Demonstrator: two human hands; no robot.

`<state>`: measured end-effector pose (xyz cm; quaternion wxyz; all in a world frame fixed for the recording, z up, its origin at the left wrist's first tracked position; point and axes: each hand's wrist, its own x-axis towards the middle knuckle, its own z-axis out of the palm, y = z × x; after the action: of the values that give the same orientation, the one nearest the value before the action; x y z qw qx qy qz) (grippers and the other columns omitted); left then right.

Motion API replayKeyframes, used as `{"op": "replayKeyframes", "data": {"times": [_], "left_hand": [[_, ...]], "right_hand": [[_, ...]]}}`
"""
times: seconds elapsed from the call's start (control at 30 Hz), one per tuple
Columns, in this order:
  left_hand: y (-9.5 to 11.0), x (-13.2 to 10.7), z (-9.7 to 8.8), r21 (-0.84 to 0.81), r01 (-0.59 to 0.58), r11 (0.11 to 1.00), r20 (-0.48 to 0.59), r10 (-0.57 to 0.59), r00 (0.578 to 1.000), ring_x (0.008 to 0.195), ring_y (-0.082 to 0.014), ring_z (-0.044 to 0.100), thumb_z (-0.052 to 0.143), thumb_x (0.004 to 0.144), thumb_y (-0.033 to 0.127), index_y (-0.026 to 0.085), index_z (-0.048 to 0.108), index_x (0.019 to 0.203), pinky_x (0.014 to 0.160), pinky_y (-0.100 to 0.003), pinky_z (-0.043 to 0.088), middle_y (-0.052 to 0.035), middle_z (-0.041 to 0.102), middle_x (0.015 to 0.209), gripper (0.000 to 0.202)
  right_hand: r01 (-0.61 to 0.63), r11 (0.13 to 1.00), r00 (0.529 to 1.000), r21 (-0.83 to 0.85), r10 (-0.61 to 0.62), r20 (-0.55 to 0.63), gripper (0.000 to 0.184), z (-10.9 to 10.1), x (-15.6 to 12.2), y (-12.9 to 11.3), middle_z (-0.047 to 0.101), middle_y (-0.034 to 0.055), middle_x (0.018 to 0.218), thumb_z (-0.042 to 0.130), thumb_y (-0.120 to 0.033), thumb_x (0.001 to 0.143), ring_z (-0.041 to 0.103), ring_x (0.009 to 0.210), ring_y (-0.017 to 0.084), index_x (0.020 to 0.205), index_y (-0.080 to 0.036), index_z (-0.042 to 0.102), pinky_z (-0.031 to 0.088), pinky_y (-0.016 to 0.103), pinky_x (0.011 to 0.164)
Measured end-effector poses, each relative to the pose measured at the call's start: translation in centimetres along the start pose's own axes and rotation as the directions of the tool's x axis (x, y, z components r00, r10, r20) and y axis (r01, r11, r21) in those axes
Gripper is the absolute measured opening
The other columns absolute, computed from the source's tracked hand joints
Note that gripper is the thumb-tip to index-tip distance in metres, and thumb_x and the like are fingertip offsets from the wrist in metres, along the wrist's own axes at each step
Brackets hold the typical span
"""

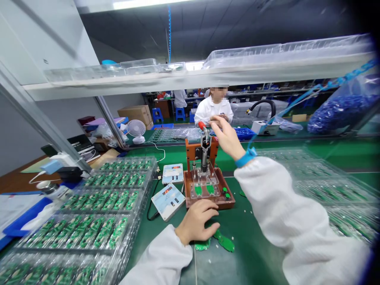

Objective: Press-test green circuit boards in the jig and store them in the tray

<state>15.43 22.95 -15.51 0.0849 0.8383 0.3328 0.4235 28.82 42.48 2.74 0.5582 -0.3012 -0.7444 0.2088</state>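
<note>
A test fixture with a reddish-brown base, a clear press plate and an upright toggle clamp stands in the middle of the bench. Two green circuit boards show beneath its clear plate. My right hand is raised just right of the clamp's red lever grip, fingers stretched out; whether it touches the grip is unclear. Low at the fixture's front edge, my left hand has its fingers apart and nothing visible in them. Below it lie loose green circuit boards, one partly covered by the hand.
Two counter boxes with red digits sit left of the fixture. Stacked clear trays of circuit boards fill the left side, and more clear trays the right. A shelf crosses overhead. A person in white sits opposite.
</note>
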Motion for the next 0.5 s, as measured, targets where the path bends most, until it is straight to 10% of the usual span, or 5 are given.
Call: {"op": "replayKeyframes", "data": {"times": [0.17,0.3,0.5], "left_hand": [[-0.3,-0.2,0.1,-0.001,0.006,1.000,0.003,-0.006,1.000,0.102,-0.0261,0.065,0.060,0.087,0.029,0.018,0.067,0.099,0.089,-0.042,0.055,-0.0110,0.071,0.108,0.018],[-0.4,-0.3,0.3,0.009,0.002,1.000,-0.016,-0.002,1.000,0.100,-0.0256,0.066,0.060,0.087,0.030,0.017,0.067,0.097,0.086,-0.041,0.056,-0.0106,0.071,0.107,0.018],[-0.5,-0.2,0.5,0.021,0.009,1.000,-0.007,-0.009,1.000,0.099,-0.0246,0.066,0.058,0.089,0.031,0.017,0.067,0.098,0.085,-0.039,0.055,-0.0097,0.071,0.107,0.019]], "right_hand": [[-0.301,0.928,0.929,0.218,0.234,0.286,0.051,1.9,5.3,-1.1,0.072,0.0082,0.084,0.045,-0.056,0.101,0.069,0.086,0.022,0.098,-0.011,0.068,0.054,0.046,0.092],[0.029,0.947,0.996,0.320,-0.055,0.074,0.042,1.1,3.1,-4.9,0.073,0.0049,0.093,0.052,-0.054,0.099,0.068,0.084,0.017,0.109,-0.017,0.070,0.057,0.034,0.082],[0.286,0.956,0.957,0.067,-0.282,-0.070,0.030,-1.0,-6.9,-9.0,0.071,0.0039,0.113,0.048,-0.029,0.105,0.065,0.106,0.020,0.130,-0.026,0.063,0.052,0.037,0.098]]}}
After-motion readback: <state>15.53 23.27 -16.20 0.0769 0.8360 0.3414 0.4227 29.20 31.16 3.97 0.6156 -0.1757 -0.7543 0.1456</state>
